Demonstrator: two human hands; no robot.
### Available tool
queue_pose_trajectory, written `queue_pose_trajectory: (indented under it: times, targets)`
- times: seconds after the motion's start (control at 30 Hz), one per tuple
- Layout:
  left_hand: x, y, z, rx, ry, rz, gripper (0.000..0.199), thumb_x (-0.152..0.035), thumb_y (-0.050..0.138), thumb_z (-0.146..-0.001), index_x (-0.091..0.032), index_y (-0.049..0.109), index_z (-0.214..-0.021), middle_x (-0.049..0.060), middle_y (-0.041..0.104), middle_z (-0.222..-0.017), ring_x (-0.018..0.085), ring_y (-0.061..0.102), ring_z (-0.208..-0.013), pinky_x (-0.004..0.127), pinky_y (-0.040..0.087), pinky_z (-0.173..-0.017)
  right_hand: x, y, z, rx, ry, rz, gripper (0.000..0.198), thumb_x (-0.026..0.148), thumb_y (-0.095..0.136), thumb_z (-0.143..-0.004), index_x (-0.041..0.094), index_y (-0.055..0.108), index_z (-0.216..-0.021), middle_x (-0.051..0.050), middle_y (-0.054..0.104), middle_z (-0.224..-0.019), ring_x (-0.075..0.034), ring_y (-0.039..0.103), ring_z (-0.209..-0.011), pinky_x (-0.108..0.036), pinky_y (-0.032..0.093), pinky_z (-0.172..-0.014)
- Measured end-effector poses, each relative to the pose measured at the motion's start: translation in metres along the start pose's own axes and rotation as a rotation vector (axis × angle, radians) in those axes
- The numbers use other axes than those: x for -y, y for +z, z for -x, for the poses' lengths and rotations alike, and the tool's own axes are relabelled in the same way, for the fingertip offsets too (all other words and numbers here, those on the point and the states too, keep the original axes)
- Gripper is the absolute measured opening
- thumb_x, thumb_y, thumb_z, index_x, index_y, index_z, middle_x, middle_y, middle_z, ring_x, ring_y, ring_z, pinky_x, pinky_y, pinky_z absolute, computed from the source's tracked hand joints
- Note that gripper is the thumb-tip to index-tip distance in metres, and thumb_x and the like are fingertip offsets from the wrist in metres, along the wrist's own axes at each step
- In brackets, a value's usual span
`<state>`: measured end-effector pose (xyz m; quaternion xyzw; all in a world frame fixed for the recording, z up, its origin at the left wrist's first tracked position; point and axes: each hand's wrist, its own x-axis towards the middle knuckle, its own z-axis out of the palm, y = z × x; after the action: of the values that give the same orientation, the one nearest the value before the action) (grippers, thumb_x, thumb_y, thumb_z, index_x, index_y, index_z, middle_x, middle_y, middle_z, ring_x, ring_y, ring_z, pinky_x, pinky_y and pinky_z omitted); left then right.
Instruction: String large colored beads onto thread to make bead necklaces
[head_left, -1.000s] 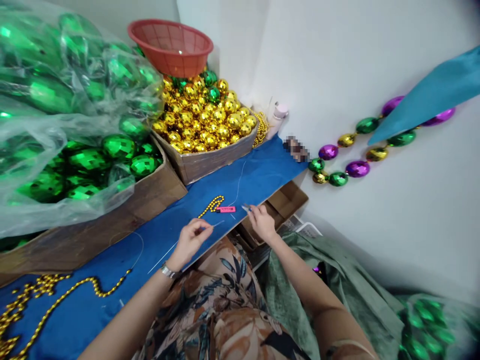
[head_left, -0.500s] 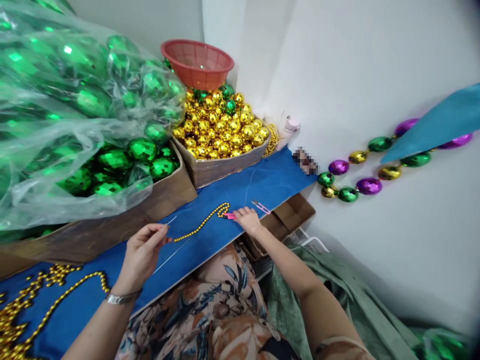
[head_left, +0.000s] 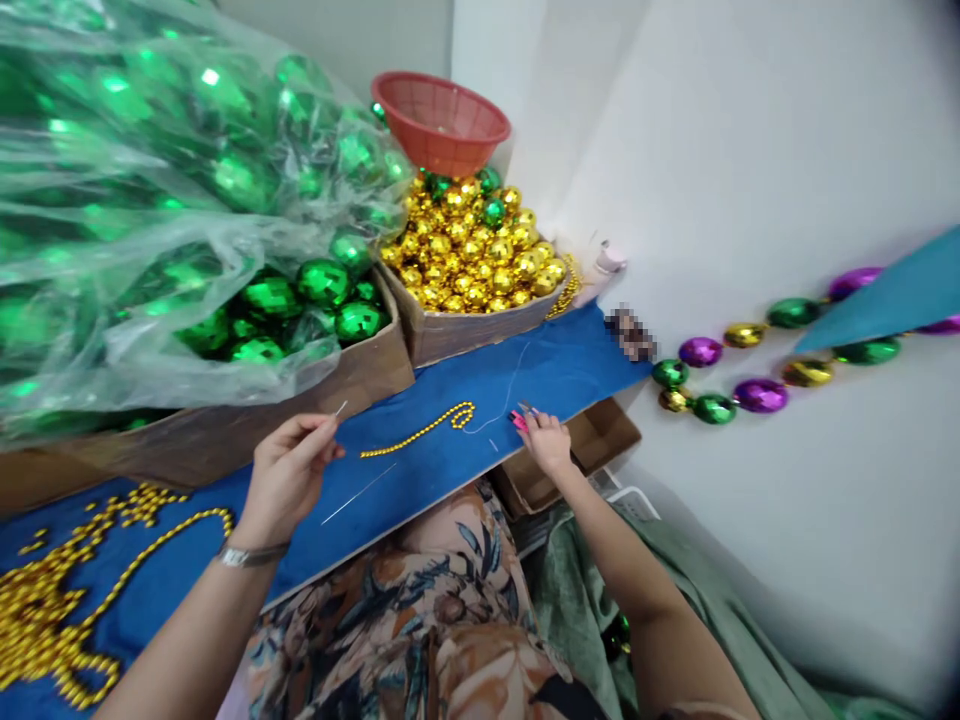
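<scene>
My left hand (head_left: 289, 470) is raised over the table's front left, thumb and fingers pinched on a thin white strand (head_left: 341, 408) whose short end sticks up. My right hand (head_left: 547, 442) rests near the table's front edge, its fingers closed around a small pink lighter (head_left: 517, 421) with a dark end. That hand covers most of the pink thread snips; only their metal tips (head_left: 526, 407) show. Between the hands lies a short strand of gold beads (head_left: 420, 435), looped at its right end, with a pale thread (head_left: 510, 395) running beyond it. A straight, thin needle-like piece (head_left: 358, 493) lies nearer me.
A cardboard box (head_left: 465, 335) heaped with gold balls stands behind, a red basket (head_left: 442, 125) on top. Green balls in a clear plastic bag (head_left: 225, 230) fill the left. Gold bead strands (head_left: 45, 610) lie front left. A multicoloured ball garland (head_left: 761, 394) hangs right.
My right hand has moved right with the lighter, from beside the bead loop to over the snips. My left hand keeps its pinch, now farther from the bead strand's left end.
</scene>
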<state>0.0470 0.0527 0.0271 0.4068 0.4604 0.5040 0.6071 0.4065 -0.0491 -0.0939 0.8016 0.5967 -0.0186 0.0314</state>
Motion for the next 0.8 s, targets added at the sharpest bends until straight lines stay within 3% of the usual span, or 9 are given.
queue_pose_trajectory:
  times: [0.1,0.23,0.4,0.57,0.8]
  targets:
    - [-0.022,0.008,-0.005,0.047,0.107,0.019,0.016,-0.025,0.077,-0.068,-0.015,0.067,-0.074,-0.006,0.048,-0.049,0.006,0.044,-0.046,0.02,0.047,-0.051,0.041,-0.003,-0.001,-0.005,-0.199,-0.066,0.039,0.034,0.034,-0.101,0.017,0.054,-0.129,-0.016,0.059,-0.12,-0.023,0.055,-0.106,-0.034,0.043,-0.088]
    - [-0.05,0.019,-0.006,0.086,0.19,0.06,0.019,-0.027,0.078,-0.067,-0.017,0.064,-0.076,-0.004,0.056,-0.059,0.009,0.053,-0.052,0.029,0.055,-0.061,0.131,-0.004,0.006,0.043,-0.616,-0.149,0.03,0.036,0.036,-0.101,0.03,0.06,-0.118,-0.002,0.064,-0.108,-0.013,0.058,-0.098,-0.021,0.043,-0.083]
    - [-0.047,0.017,0.009,0.103,0.157,0.043,0.019,-0.027,0.078,-0.069,-0.016,0.065,-0.078,-0.002,0.058,-0.064,0.009,0.054,-0.055,0.028,0.055,-0.063,0.223,0.007,0.016,0.057,-0.926,-0.133,0.023,0.017,0.045,-0.096,0.022,0.061,-0.111,-0.006,0.065,-0.099,-0.018,0.058,-0.092,-0.029,0.045,-0.075]
    - [-0.017,-0.004,0.026,0.049,-0.005,0.053,0.019,-0.028,0.078,-0.069,-0.015,0.065,-0.075,-0.005,0.051,-0.056,0.006,0.043,-0.048,0.022,0.048,-0.053,0.253,0.019,0.02,0.031,-1.051,-0.092,0.025,0.009,0.039,-0.095,0.01,0.06,-0.108,-0.014,0.065,-0.098,-0.021,0.056,-0.091,-0.036,0.044,-0.077]
    - [0.011,-0.02,0.044,0.016,-0.173,0.123,0.025,-0.033,0.079,-0.067,-0.015,0.066,-0.079,-0.003,0.058,-0.063,0.003,0.037,-0.045,0.02,0.043,-0.049,0.249,0.019,0.024,0.006,-1.075,-0.016,0.02,0.01,0.041,-0.094,0.011,0.06,-0.099,-0.012,0.064,-0.092,-0.022,0.056,-0.088,-0.035,0.044,-0.071]
